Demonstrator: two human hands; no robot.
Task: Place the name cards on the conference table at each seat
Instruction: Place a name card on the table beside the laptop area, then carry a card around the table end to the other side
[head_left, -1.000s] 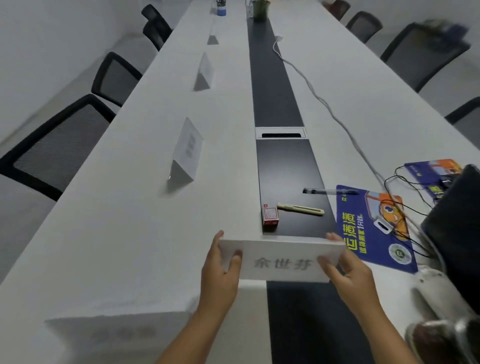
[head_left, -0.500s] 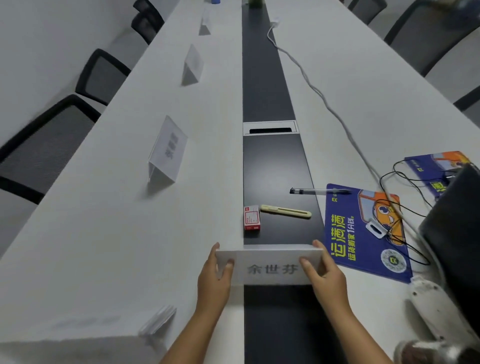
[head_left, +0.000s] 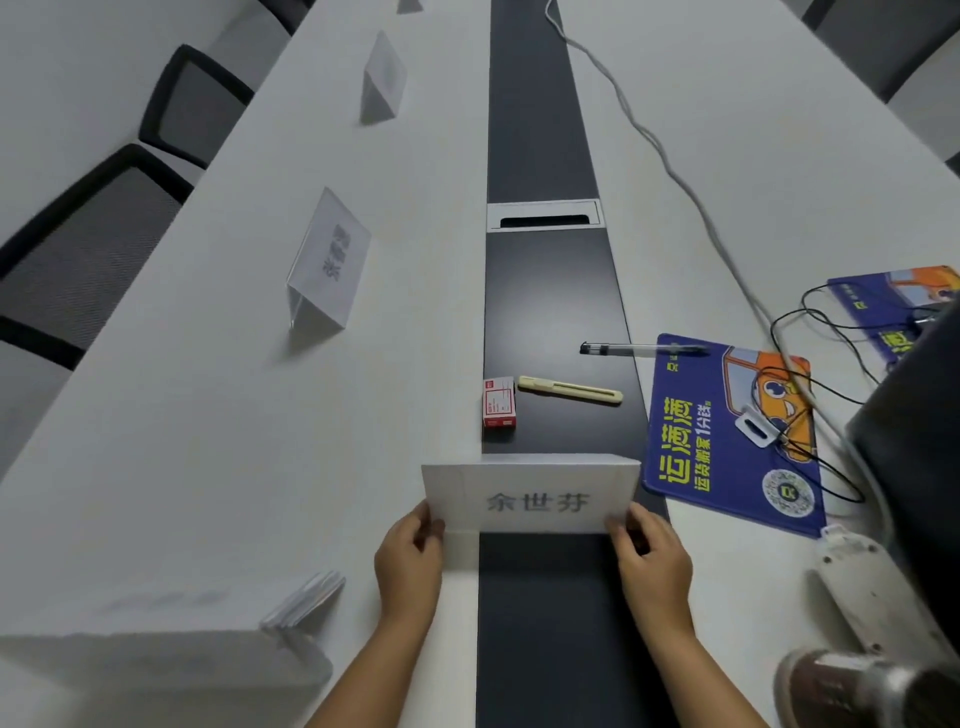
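Observation:
I hold a white folded name card (head_left: 535, 496) with dark printed characters over the table's near middle. My left hand (head_left: 410, 558) pinches its lower left corner and my right hand (head_left: 649, 556) pinches its lower right corner. Another name card (head_left: 330, 260) stands as a tent on the white conference table (head_left: 218, 426) to the left, by a black mesh chair (head_left: 78, 244). A further name card (head_left: 383, 78) stands behind it. A stack of loose cards (head_left: 306, 603) lies near my left forearm.
A dark strip (head_left: 540, 130) runs down the table's middle with a red-and-white small box (head_left: 498, 402), a pale utility knife (head_left: 571, 389) and a pen (head_left: 639, 349). A blue flyer (head_left: 727, 441), black cables, a grey cord and a white power strip (head_left: 872, 587) crowd the right side.
The view has tipped downward and the table items have slid up and away in frame. My hands slid from the card's sides to its lower corners.

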